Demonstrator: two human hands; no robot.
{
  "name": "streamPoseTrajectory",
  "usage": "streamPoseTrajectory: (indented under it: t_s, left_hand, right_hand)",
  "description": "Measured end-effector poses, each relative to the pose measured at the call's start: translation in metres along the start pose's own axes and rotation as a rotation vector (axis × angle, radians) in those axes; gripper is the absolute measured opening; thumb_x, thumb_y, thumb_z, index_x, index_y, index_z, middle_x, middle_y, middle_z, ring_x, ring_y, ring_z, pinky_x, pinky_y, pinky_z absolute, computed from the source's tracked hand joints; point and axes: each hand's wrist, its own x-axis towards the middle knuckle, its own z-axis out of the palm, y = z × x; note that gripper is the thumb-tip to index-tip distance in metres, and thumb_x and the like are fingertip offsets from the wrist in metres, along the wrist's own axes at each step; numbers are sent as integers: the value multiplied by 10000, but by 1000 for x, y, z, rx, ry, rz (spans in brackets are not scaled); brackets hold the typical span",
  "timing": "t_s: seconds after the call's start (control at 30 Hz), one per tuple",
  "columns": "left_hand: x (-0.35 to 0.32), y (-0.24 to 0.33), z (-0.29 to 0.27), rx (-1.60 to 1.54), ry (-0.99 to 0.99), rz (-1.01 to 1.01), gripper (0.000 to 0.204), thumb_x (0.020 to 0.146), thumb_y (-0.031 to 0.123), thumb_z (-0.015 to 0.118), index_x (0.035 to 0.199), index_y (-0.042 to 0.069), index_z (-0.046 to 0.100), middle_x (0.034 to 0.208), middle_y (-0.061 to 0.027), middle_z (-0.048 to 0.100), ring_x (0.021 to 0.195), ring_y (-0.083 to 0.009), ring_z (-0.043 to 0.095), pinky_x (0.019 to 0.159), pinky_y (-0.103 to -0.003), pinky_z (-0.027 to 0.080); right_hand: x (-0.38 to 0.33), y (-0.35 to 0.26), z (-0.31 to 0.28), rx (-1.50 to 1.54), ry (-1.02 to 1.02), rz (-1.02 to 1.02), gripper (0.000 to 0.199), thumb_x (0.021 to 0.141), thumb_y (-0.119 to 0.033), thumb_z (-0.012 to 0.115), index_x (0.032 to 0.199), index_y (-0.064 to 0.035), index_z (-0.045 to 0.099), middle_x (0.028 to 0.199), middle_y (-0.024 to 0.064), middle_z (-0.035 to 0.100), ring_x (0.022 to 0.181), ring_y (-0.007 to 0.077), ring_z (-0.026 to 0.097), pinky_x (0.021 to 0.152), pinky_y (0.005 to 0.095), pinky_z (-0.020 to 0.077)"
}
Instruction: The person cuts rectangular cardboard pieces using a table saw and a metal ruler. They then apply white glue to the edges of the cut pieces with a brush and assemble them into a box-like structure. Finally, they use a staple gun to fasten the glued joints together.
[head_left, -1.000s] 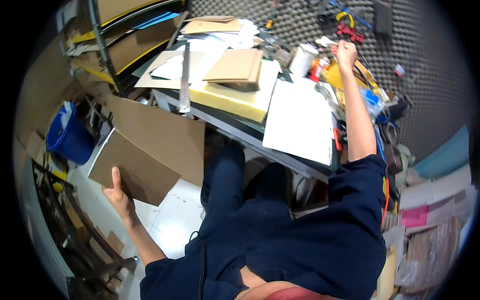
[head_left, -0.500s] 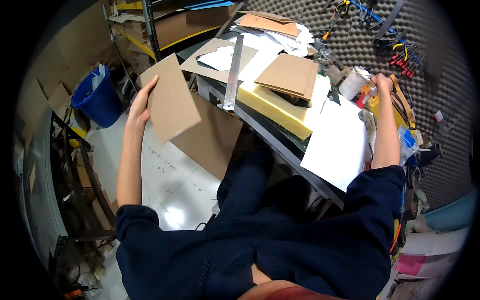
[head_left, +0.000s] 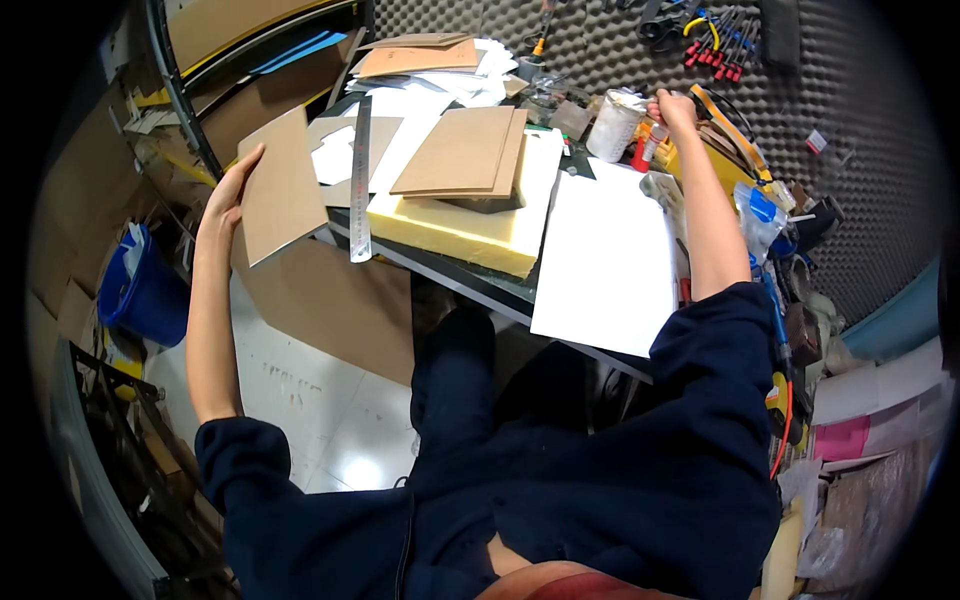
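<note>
My left hand (head_left: 229,192) grips a brown fibreboard panel (head_left: 280,190) by its left edge, held up off the table's left end. At the far right of the table, my right hand (head_left: 675,112) is closed beside the rim of a white tub (head_left: 614,128). What its fingers hold, if anything, is too small to make out. A small red and clear bottle (head_left: 645,150) stands just below that hand. Between my arms, several brown boards (head_left: 455,150) lie on a pale yellow foam block (head_left: 450,237). A steel ruler (head_left: 361,190) sticks out past the table's front edge.
White paper (head_left: 607,262) covers the table's right part. Stacked paper and card (head_left: 430,60) sit at the back. A large brown sheet (head_left: 330,310) leans below the table edge. A blue bin (head_left: 145,300) stands on the floor at left; tools (head_left: 720,45) hang on the foam wall.
The whole view has turned to the right, so the table appears further left. My left hand still holds the panel, and my right hand stays near the tub's rim.
</note>
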Motion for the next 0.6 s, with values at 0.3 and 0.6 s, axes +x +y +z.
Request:
streamPoseTrajectory:
  t_s: [0.3,0.6]
  left_hand:
    - [21,12,-15,79,-9,-47,396,879,344,686,1101,19,641,980,-72,688,814,-151,662,695,-273,561]
    - [93,7,-105,225,251,-180,415,855,408,703,1085,66,655,1021,-80,694,836,-209,659,724,-362,535]
  right_hand:
    - [-50,-22,-43,-405,372,-323,771,849,-564,579,1182,108,400,1059,317,609,1047,418,599,907,428,457]
    - [-219,-56,-79,-128,-81,-489,361,969,-346,550,1103,-16,492,711,8,552,651,66,468,606,250,384]
